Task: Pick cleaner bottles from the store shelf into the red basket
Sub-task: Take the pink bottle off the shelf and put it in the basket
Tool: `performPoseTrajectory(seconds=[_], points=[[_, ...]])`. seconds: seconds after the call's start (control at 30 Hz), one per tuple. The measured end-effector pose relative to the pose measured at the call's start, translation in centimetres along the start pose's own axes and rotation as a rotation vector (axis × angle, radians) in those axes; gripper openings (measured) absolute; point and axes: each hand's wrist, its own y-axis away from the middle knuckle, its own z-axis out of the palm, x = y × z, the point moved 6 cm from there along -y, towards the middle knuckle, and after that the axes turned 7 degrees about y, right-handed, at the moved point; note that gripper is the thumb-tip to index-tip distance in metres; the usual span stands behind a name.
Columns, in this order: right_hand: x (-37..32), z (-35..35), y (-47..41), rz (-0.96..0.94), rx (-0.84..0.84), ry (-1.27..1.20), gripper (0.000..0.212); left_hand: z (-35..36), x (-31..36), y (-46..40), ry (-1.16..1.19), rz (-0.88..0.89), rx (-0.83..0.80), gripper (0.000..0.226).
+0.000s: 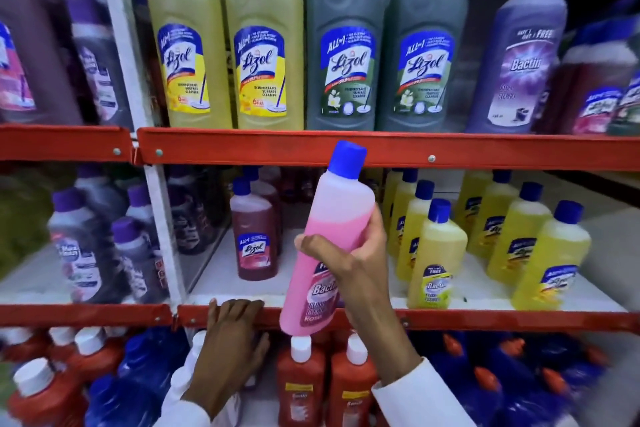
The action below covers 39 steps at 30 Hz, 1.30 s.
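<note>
The shelf (381,151) carries rows of bottles — yellow, green, purple; the pink bottle (332,239) tilts before its middle tier, right hand (360,253) clamped around it; left hand (235,326) rests, fingers loose, on the lower rail (485,321).

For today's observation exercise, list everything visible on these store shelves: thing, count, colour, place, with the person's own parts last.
Large Lizol bottles: four; two yellow, two grey-green; top shelf, centre.
Purple Bactin bottle: one, top shelf, right.
Pink bottle: one, blue cap, tilted, in front of the middle shelf.
Dark red Lizol bottle: one in front, middle shelf.
Small yellow bottles: several, middle shelf, right.
Red bottles: several, white caps, bottom shelf.
Shelf rails: red.
Left hand: resting on the lower rail.
Right hand: gripping the pink bottle.
</note>
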Motion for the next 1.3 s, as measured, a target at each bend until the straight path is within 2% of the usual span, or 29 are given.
performPoseTrajectory(seconds=[0.07,0.17,0.27,0.37,0.47,0.57,0.7,0.8,0.93,1.0,1.07,1.17,1.3], points=[[0.0,-0.7,0.5,-0.022,-0.027,0.038,0.08,-0.4,0.2,0.1,0.003,-0.011,-0.013,0.063],[0.7,-2.1,1.7,-0.023,-0.094,0.101,0.086,-1.2,1.5,0.9,0.118,-0.017,-0.029,0.088],[2.0,-4.4,3.5,0.016,-0.119,0.204,0.091,-1.4,4.8,2.5,0.267,0.117,-0.096,0.102],[4.5,-7.1,5.6,0.085,-0.124,0.294,0.091,-0.4,9.3,4.6,0.525,0.25,-0.183,0.094],[7.6,-9.9,8.3,0.175,-0.151,0.332,0.084,2.4,12.7,6.6,0.859,0.171,-0.23,0.08],[11.1,-12.9,11.4,0.224,-0.236,0.434,0.074,7.1,14.2,8.9,0.971,0.061,-0.165,0.056],[16.2,-16.6,15.1,0.238,-0.389,0.629,0.065,15.7,13.8,12.2,0.819,-0.103,-0.203,0.049],[20.7,-19.7,17.4,0.281,-0.467,0.749,0.065,22.0,13.2,14.4,0.818,-0.213,-0.346,0.058],[26.5,-22.7,19.8,0.435,-0.493,0.862,0.063,28.3,12.5,16.3,0.763,-0.343,-0.41,0.07],[28.6,-23.0,21.0,0.499,-0.486,0.861,0.051,30.3,11.9,17.2,0.753,-0.447,-0.418,0.062],[30.9,-23.2,22.0,0.566,-0.512,0.856,0.042,32.1,11.6,17.8,0.703,-0.503,-0.439,0.045],[33.5,-22.9,22.8,0.632,-0.613,0.924,0.042,33.7,10.7,18.2,0.637,-0.565,-0.48,0.034],[34.8,-21.5,22.6,0.615,-0.677,0.975,0.044,34.6,9.2,18.6,0.556,-0.653,-0.499,0.028]])
